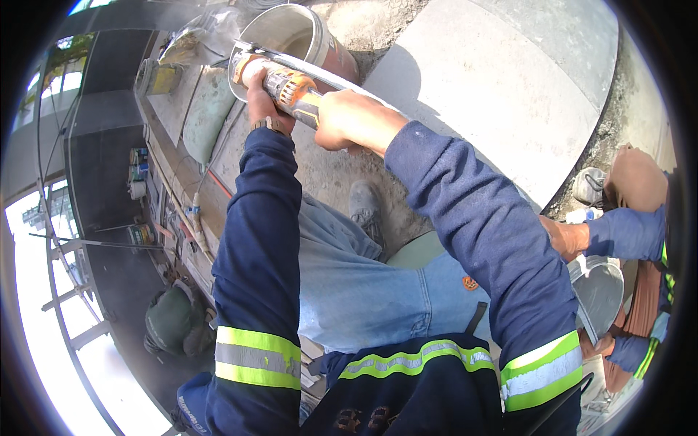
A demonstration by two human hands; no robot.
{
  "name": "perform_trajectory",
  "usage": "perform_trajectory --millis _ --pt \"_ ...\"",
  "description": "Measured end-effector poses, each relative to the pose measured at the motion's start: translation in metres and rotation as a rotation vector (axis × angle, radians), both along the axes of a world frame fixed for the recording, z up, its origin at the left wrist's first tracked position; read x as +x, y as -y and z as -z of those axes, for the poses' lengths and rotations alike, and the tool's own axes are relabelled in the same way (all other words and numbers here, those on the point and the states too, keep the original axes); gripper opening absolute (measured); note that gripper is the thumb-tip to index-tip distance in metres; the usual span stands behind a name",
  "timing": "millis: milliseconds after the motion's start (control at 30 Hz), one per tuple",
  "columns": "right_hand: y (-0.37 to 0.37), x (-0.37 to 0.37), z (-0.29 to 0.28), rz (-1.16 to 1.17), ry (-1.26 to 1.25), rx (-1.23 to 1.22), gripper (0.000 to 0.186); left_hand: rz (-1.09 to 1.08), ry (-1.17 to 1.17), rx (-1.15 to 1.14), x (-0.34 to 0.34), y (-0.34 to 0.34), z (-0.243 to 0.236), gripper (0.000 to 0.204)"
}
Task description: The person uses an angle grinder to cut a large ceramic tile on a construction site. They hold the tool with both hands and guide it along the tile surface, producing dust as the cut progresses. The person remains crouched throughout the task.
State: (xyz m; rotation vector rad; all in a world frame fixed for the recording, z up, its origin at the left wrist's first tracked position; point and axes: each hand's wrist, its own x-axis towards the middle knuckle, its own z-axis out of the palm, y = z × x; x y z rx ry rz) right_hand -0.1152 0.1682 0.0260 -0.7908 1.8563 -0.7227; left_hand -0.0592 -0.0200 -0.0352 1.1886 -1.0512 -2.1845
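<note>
Both arms reach forward in dark blue sleeves to an orange, black and grey angle grinder [289,87], thick with dust. My left hand [263,102] is wrapped around its front part. My right hand [356,120] is closed on the rear handle. Beyond the tool runs a thin pale edge of a long strip or panel [320,73]; whether the disc touches it I cannot tell, because the disc is not plainly visible. A pale dust cloud [211,33] hangs off the grinder's far end. Close behind stands a dusty bucket [320,40].
A large grey slab [502,94] lies at the right. At the far right a co-worker's hands [567,236] are at a grey bucket [602,287]. A green sack [207,116] lies left of the grinder. Another person in a dark helmet [174,316] is at lower left. My shoe [366,207] stands below the tool.
</note>
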Motion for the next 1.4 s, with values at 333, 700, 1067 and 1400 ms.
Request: perform_trajectory --millis 333,700,1067,1400 --pt "0.001 0.002 0.000 0.019 -0.044 0.005 0.033 -0.007 -0.024 0.008 0.001 0.000 -0.002 0.047" --pt "-0.007 0.003 -0.006 -0.009 -0.105 -0.001 0.033 -0.041 -0.043 0.033 0.002 -0.011 -0.006 0.047" --pt "-0.015 0.005 -0.009 0.002 -0.089 0.021 0.030 -0.069 -0.022 0.031 0.002 -0.022 -0.011 0.041" --pt "-0.015 0.002 -0.026 -0.035 -0.063 0.108 0.030 -0.058 -0.048 0.035 0.003 -0.024 -0.013 0.041"
